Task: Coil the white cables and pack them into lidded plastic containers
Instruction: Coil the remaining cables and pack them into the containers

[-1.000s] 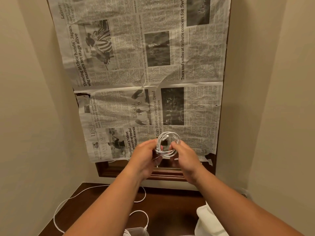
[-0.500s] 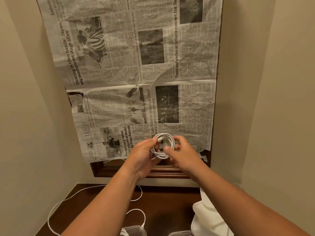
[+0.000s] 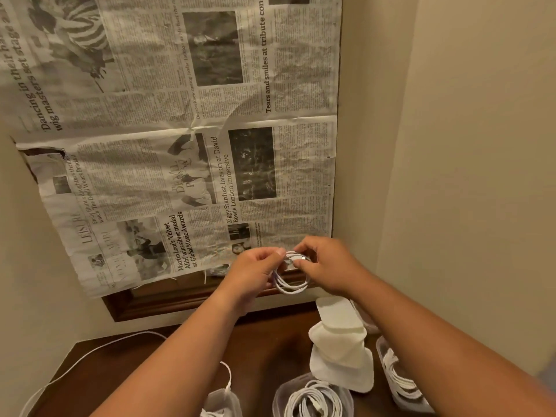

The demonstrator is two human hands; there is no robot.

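I hold both hands up before the newspaper (image 3: 180,145) on the far wall, with side walls close on left and right. My left hand (image 3: 252,275) pinches the top of the coiled white cable (image 3: 290,284), and my right hand (image 3: 328,266) pinches its connector end. The loops hang over bare dark table (image 3: 270,341). Open containers (image 3: 278,395) crowd the near edge and a loose cable (image 3: 90,353) trails left. A second ago the loops stood up above my fingers.
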